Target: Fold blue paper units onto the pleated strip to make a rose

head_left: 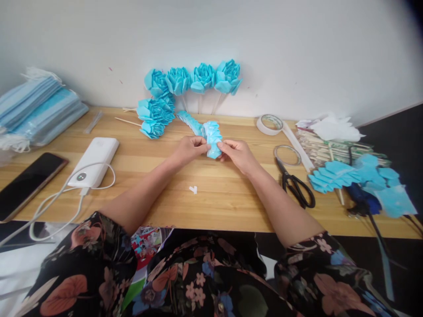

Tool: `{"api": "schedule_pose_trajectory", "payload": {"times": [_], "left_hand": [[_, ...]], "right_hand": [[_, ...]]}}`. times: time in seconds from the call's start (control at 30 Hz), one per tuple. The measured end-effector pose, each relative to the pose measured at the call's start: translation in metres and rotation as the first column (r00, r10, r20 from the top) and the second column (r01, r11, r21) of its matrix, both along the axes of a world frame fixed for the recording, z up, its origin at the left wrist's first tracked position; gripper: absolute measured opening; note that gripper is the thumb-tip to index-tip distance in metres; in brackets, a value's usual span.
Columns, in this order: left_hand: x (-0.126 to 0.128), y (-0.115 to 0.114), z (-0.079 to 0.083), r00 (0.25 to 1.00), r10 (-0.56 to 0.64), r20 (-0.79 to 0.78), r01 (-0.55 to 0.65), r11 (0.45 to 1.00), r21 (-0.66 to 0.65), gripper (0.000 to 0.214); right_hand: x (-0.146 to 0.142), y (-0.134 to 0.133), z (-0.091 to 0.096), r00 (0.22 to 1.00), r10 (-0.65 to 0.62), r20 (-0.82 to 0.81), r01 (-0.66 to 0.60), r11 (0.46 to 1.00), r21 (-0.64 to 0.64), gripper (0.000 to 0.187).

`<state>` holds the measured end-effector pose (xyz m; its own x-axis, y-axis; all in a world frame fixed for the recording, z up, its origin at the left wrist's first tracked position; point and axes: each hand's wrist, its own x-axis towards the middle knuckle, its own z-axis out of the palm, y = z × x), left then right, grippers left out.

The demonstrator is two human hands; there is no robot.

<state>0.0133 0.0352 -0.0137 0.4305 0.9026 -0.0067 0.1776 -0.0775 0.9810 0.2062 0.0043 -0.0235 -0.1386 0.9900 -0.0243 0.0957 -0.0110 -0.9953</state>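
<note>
Between my two hands is a strip of overlapping blue petals (213, 134), its near end pinched from both sides. The thumb and fingers of my left hand (190, 149) close on its left edge. My right hand (239, 154) grips the right edge of the same strip, some fingers hidden behind it. Just beyond lies another row of blue petals (190, 122), reaching toward the back left. Finished-looking blue flowers on sticks (203, 78) lean against the wall, and more blue flowers (154, 115) lie to the left. A small white scrap (193, 189) rests nearer to me.
Face masks (39, 110) are piled at left, beside a phone (31, 182) and a white power bank (94, 160) with its cable. At right are a tape roll (270, 124), black-handled scissors (297, 187), blue petal stacks (333, 176) and a blue glue-gun-like tool (365, 200).
</note>
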Motion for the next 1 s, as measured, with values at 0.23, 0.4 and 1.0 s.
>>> {"api": "schedule_pose_trajectory", "payload": {"times": [0.23, 0.4, 1.0], "left_hand": [[0.000, 0.003, -0.003, 0.996, 0.083, 0.030, -0.083, 0.996, 0.021, 0.031], [0.000, 0.002, -0.005, 0.998, -0.059, -0.025, 0.059, 0.998, -0.006, 0.041], [0.004, -0.006, -0.003, 0.958, -0.284, 0.043, 0.279, 0.956, 0.093, 0.044]], "right_hand": [[0.007, 0.003, 0.001, 0.998, -0.015, -0.063, 0.013, 0.999, -0.030, 0.041], [0.022, 0.003, 0.011, 1.000, -0.023, -0.012, 0.023, 0.998, -0.050, 0.037], [0.012, -0.045, 0.025, 0.977, -0.159, -0.139, 0.128, 0.969, -0.211, 0.038]]}}
